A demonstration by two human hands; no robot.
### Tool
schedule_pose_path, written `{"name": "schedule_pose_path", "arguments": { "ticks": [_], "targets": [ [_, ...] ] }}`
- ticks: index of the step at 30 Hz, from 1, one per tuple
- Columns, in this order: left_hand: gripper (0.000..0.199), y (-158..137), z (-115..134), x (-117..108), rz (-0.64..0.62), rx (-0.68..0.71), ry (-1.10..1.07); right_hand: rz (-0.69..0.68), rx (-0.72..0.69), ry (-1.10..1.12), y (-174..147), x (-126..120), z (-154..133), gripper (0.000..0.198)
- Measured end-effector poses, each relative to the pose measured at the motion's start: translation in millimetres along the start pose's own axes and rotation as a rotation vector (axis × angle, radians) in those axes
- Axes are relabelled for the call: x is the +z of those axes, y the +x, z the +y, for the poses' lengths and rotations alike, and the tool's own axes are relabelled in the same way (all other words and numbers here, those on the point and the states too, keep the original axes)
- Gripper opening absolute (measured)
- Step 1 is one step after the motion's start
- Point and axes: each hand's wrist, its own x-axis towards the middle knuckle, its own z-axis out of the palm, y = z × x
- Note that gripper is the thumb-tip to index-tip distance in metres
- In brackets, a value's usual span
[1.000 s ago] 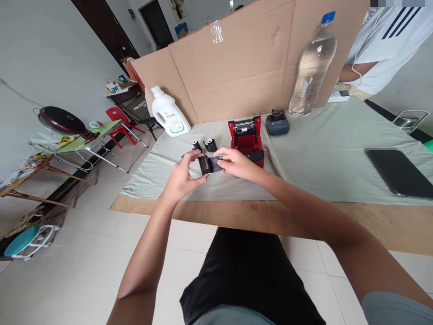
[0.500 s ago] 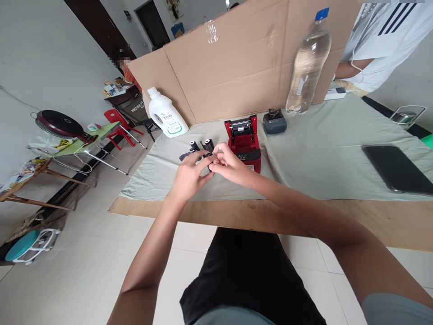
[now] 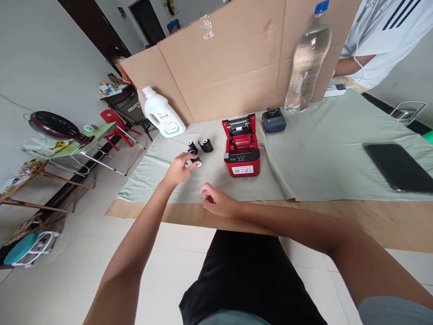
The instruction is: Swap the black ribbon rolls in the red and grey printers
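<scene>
My left hand is closed, thumb and fingers around a small black roll with a pale end, low over the cloth. Just behind it are two more black rolls with white cores, one close to my fingertips and another to the right with a loose black end. My right hand is near the table's front edge, apart from the rolls. Its fingers are curled in, and nothing shows in them. Beyond it, to the right, stands a red printer with its lid raised.
A grey-green cloth covers the table. Against the cardboard screen are a white jug, a dark blue device and a large water bottle. A black phone-like slab lies at right. A person in white is behind.
My hands were together over the black rolls and have parted. The left moved slightly left with a roll; the right drew back toward the front edge, uncovering the printer's front.
</scene>
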Motion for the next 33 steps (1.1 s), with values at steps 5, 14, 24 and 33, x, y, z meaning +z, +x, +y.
{"name": "schedule_pose_path", "arguments": {
  "ticks": [5, 14, 24, 33],
  "targets": [
    [0.041, 32.2, -3.3, 32.2, 0.070, -0.459, -0.358, -0.046, 0.001, -0.034, -0.3, -2.9, 2.1, 0.026],
    [0.029, 41.1, -0.1, 93.4, 0.313, -0.569, 0.103, -0.036, 0.059, 0.005, 2.1, -5.4, 5.0, 0.025],
    [0.046, 51.9, -22.3, 70.0, 0.306, -0.567, 0.444, -0.069, 0.091, 0.015, 2.4, -7.8, 2.6, 0.027],
    [0.038, 69.1, -72.5, 36.2, 0.284, -0.834, 0.139, -0.062, 0.085, 0.036, 3.6, -6.4, 10.6, 0.028]
  ]
}}
